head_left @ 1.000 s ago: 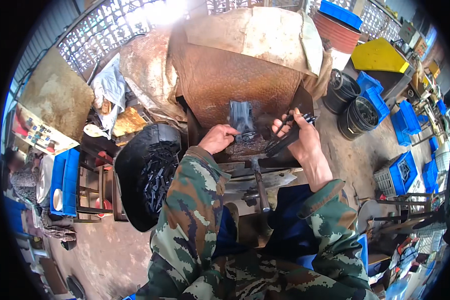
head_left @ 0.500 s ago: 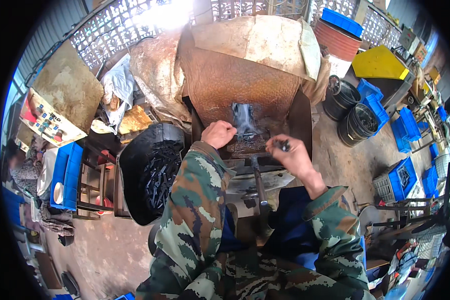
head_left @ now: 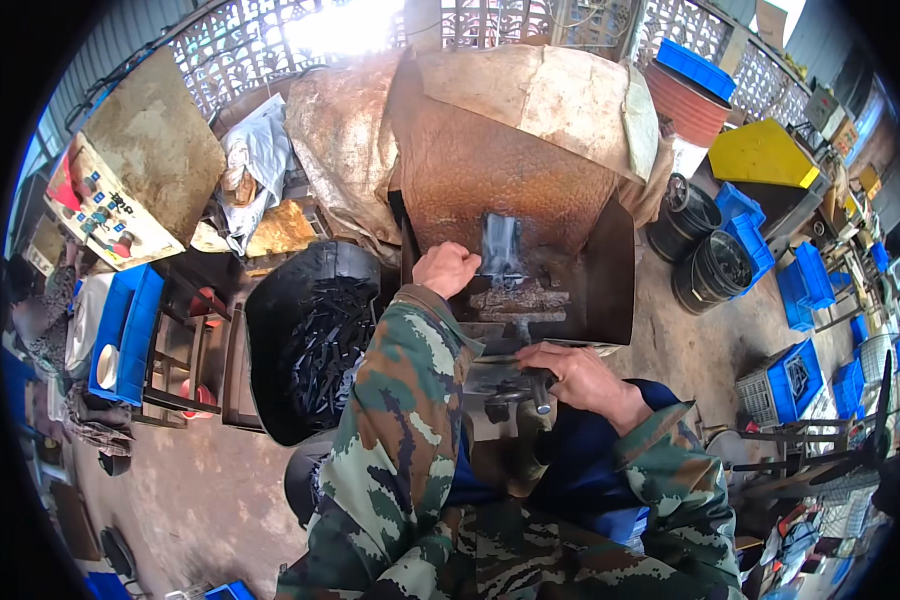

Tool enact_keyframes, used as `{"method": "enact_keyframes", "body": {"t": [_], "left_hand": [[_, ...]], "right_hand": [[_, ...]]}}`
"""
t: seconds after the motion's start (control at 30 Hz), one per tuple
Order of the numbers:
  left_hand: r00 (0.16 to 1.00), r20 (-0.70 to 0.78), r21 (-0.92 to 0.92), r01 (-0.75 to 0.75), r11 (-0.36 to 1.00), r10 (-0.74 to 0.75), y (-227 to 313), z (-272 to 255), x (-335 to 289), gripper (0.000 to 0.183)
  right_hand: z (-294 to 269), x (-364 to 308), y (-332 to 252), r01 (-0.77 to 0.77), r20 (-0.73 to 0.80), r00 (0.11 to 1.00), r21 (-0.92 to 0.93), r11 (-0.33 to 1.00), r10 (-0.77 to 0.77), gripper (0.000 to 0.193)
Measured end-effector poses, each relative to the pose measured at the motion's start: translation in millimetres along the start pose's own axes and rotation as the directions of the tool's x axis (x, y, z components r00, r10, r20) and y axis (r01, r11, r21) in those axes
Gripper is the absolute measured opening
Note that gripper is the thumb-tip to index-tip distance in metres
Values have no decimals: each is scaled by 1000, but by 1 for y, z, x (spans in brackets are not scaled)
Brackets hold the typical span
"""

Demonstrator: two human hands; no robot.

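My left hand (head_left: 448,270) is closed in a pinch at the left of a pale blurred wheel (head_left: 502,243), inside a dark metal housing (head_left: 610,290). A thin dark strip seems to stick out from its fingertips toward the wheel, mostly hidden. Lower and to the right, my right hand (head_left: 578,380) is closed over a metal bar (head_left: 543,395) in front of the housing; its palm side is hidden. Between the hands lies a rough, crusted rest (head_left: 520,302) below the wheel. A black tub (head_left: 270,375) left of my left forearm holds many dark flat strips (head_left: 325,345).
Stained sheets (head_left: 530,85) drape over the housing. A control panel (head_left: 105,215) and a blue crate (head_left: 130,330) stand left. Right are black buckets (head_left: 712,272), a blue basket (head_left: 798,378) and a fan (head_left: 860,440). Another person (head_left: 45,320) is at far left.
My right hand has come down from beside the wheel, where it held small dark pieces, to the metal bar. My left hand keeps its place by the wheel. The whole view has shifted slightly.
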State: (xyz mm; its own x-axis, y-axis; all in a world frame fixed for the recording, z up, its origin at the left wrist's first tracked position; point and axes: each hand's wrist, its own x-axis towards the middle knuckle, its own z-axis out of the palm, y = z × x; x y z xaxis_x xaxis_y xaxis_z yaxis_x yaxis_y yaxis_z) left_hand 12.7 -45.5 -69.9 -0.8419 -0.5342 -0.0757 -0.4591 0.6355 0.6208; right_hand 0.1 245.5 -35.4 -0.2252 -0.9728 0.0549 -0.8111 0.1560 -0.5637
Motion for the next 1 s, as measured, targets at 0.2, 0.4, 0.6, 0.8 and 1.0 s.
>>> {"method": "enact_keyframes", "body": {"t": [0.2,0.4,0.6,0.8,1.0], "left_hand": [[994,-109,-50,11,999,-17,-1,-6,-3,35],[887,-437,-141,-232,962,149,9,-1,9,27],[887,-451,-366,-283,886,97,32,11,12,24],[857,-510,-433,-326,840,70,36,8,9,20],[876,-478,-485,-325,812,66,48,17,13,18]], "right_hand": [[8,8,9,41,-98,995,117,992,-29,54],[1,41,8,-27,-352,898,551,834,263,30],[-20,85,4,-142,-382,738,718,681,556,18],[-42,142,17,-102,-418,672,766,635,612,13],[-59,176,64,-149,-472,596,730,667,650,18]]}}
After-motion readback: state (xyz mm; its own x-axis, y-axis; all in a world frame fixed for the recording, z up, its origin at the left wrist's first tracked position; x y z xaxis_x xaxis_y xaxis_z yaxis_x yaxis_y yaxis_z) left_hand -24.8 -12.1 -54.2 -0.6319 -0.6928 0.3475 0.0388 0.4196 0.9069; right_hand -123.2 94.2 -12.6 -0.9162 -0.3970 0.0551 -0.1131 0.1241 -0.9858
